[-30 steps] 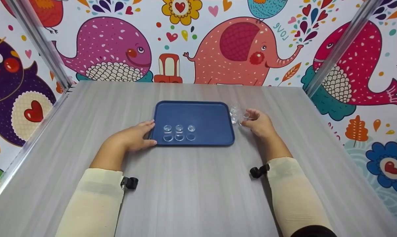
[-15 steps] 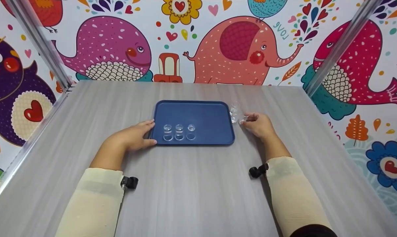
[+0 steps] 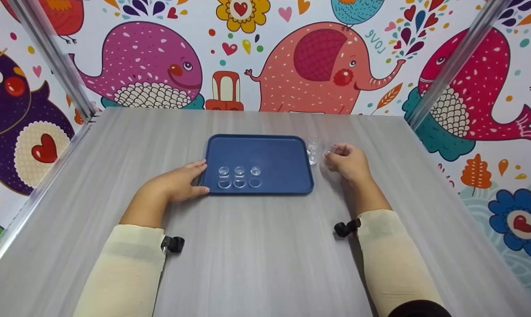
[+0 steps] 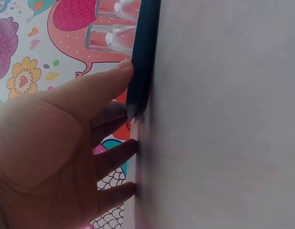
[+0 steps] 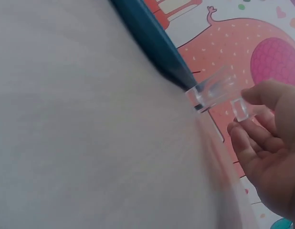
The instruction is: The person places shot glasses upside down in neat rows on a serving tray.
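Observation:
On the grey table lies a blue tray (image 3: 278, 154). Three clear shot glasses (image 3: 239, 177) stand in a row near its front left. My left hand (image 3: 177, 182) lies along the tray's left edge, fingers spread; in the left wrist view the thumb (image 4: 104, 86) touches the rim. Beyond the tray's right edge, my right hand (image 3: 349, 164) pinches a clear shot glass (image 5: 240, 109) between thumb and fingers. Close by, more clear glasses (image 3: 313, 152) stand beside that edge, overlapping one another in view.
A wall printed with cartoon animals (image 3: 309, 66) rises behind the table (image 3: 256, 246). Metal posts (image 3: 56, 61) stand at the back corners. A small black camera (image 3: 173, 244) sits on each wrist.
My right hand dips slightly left toward the clustered glasses, then draws back to the right with a glass in its fingers. The left hand and tray stay put.

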Demonstrator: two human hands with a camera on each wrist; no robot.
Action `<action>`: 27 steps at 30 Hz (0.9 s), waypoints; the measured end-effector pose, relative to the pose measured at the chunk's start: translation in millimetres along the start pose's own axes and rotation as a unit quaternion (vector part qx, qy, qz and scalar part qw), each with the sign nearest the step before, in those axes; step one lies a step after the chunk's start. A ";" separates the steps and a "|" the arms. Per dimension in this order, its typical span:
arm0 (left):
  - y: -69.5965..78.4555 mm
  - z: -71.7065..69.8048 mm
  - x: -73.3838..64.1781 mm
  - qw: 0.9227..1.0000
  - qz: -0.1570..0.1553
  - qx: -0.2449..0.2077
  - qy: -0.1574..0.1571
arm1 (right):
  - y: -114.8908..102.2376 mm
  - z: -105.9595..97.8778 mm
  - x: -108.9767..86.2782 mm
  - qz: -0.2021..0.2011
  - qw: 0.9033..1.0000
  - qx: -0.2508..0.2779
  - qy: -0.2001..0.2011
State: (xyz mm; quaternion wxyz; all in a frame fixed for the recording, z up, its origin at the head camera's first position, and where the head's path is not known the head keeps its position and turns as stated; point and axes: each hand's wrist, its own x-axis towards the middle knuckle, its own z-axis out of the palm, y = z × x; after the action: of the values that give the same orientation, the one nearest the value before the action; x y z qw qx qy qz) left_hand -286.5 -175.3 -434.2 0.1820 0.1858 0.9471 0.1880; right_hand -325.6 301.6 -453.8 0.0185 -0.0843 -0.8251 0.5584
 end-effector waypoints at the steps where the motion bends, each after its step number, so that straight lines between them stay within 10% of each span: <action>1: 0.1 -0.2 0.0 1.000 0.000 0.000 0.000 | -2.0 -0.2 -0.7 0.000 1.000 0.009 0.005; 27: 2.9 -1.1 -2.3 1.000 0.000 0.006 -0.003 | -38.8 42.7 -19.1 -0.087 0.996 0.026 -0.024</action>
State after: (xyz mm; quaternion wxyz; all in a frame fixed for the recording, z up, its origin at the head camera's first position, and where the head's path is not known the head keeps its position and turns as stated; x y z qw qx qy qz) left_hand -284.1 -174.1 -431.4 0.1836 0.1875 0.9476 0.1821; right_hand -316.8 245.3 -432.8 0.0497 0.0013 -0.8146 0.5779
